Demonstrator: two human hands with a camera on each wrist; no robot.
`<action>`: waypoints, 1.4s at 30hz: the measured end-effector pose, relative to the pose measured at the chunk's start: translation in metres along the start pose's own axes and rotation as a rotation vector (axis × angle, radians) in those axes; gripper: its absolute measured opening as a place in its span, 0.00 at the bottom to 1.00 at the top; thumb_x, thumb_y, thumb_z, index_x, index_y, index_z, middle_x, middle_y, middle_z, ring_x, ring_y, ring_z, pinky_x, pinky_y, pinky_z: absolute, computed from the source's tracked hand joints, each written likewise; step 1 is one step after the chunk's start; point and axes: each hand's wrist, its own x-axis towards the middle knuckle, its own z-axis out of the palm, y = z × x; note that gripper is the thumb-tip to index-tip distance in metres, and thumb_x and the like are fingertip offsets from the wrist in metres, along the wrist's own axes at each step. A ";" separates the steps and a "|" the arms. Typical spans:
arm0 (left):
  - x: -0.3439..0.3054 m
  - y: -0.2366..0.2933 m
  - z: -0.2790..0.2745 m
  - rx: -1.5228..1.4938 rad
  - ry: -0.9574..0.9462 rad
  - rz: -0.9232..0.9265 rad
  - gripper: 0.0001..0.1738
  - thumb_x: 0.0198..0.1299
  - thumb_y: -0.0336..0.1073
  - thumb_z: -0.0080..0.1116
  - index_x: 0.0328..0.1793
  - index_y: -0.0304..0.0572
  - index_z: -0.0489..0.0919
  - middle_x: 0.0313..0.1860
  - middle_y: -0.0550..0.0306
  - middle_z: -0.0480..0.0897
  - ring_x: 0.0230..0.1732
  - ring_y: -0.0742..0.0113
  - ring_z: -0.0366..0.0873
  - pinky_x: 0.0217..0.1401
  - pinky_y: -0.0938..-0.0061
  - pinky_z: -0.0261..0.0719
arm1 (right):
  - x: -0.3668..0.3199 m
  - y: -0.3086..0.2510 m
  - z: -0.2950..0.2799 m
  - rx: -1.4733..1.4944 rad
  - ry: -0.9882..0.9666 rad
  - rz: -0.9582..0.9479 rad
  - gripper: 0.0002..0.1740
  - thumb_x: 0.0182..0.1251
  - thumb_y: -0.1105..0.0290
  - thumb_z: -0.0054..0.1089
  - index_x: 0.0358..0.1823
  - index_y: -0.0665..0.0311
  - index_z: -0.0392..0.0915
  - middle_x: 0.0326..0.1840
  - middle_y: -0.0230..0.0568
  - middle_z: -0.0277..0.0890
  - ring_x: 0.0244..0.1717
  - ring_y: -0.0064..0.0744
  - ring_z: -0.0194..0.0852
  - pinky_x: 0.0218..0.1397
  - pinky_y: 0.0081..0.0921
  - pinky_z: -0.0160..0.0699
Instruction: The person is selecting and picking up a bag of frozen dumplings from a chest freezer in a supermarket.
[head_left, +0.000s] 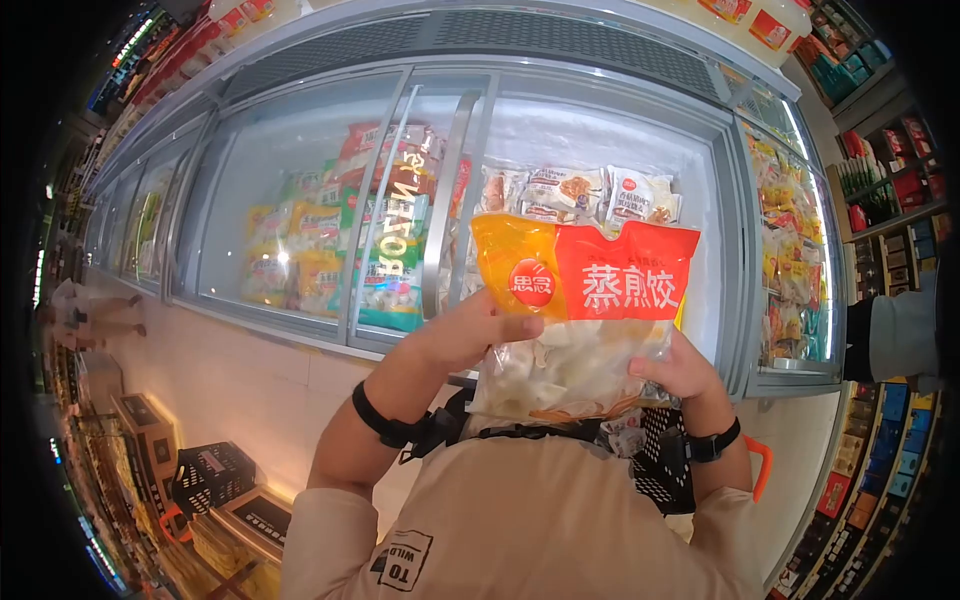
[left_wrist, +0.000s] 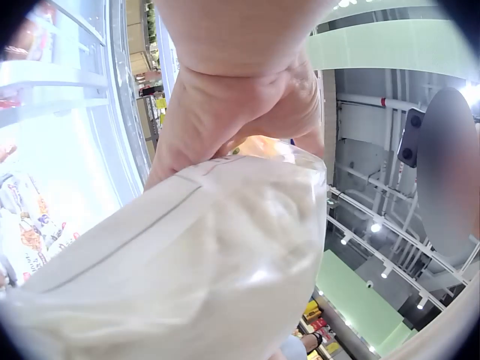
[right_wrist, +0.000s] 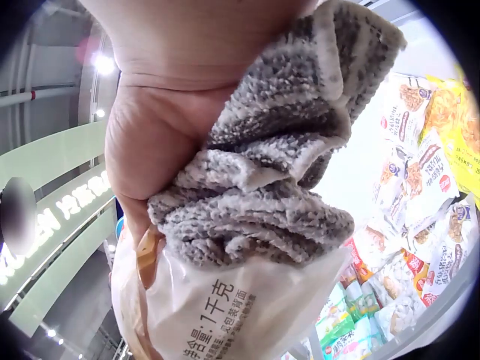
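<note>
A bag of frozen dumplings (head_left: 590, 340), orange and red on top and see-through below, is held up between both hands in the head view. My left hand (head_left: 470, 328) grips its left side, the thumb lying across the front. On the right side, my right hand (head_left: 682, 366) holds the lower part, thumb on the front. The right wrist view shows a fluffy grey towel (right_wrist: 262, 195) bunched between that hand and the back of the bag. Close up in the left wrist view, the bag's pale back (left_wrist: 195, 255) hides most of the left fingers.
Behind the bag stands a chest freezer with a sliding glass door (head_left: 300, 220) and a metal handle (head_left: 455, 200). White packs (head_left: 640, 197) lie in its uncovered part. Below the hands is a black shopping basket (head_left: 665, 465); another basket (head_left: 212, 475) stands on the lower left.
</note>
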 end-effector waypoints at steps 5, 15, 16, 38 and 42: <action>0.014 0.000 0.026 0.024 0.088 0.084 0.33 0.66 0.41 0.62 0.74 0.38 0.63 0.67 0.54 0.74 0.67 0.64 0.73 0.67 0.64 0.74 | -0.014 -0.002 -0.008 0.016 0.040 -0.022 0.36 0.62 0.69 0.69 0.70 0.67 0.63 0.65 0.38 0.72 0.63 0.29 0.70 0.66 0.32 0.70; 0.043 -0.012 0.049 -0.107 0.241 0.153 0.28 0.78 0.51 0.36 0.75 0.41 0.60 0.69 0.52 0.71 0.67 0.61 0.73 0.67 0.62 0.76 | -0.031 -0.004 -0.035 -0.029 0.204 -0.008 0.37 0.59 0.63 0.73 0.68 0.67 0.68 0.66 0.41 0.72 0.62 0.30 0.71 0.66 0.30 0.69; 0.045 -0.012 0.051 -0.135 0.251 0.169 0.28 0.78 0.50 0.36 0.75 0.41 0.60 0.70 0.52 0.71 0.67 0.61 0.73 0.67 0.62 0.76 | -0.034 -0.002 -0.038 -0.152 0.243 -0.033 0.36 0.59 0.63 0.71 0.67 0.67 0.68 0.64 0.40 0.72 0.61 0.29 0.72 0.65 0.29 0.70; 0.050 0.012 0.061 -0.362 0.206 0.164 0.29 0.78 0.49 0.36 0.78 0.42 0.57 0.72 0.49 0.68 0.70 0.54 0.70 0.72 0.55 0.71 | 0.018 -0.064 -0.014 -0.478 0.986 -0.951 0.15 0.62 0.78 0.67 0.44 0.64 0.68 0.56 0.44 0.66 0.57 0.31 0.66 0.67 0.29 0.60; 0.056 0.016 0.066 -0.449 0.195 0.176 0.26 0.78 0.46 0.38 0.74 0.39 0.62 0.68 0.51 0.73 0.65 0.61 0.75 0.69 0.63 0.75 | 0.025 -0.076 0.001 -0.824 0.740 -0.761 0.19 0.58 0.70 0.69 0.50 0.66 0.78 0.61 0.54 0.70 0.64 0.48 0.68 0.68 0.38 0.65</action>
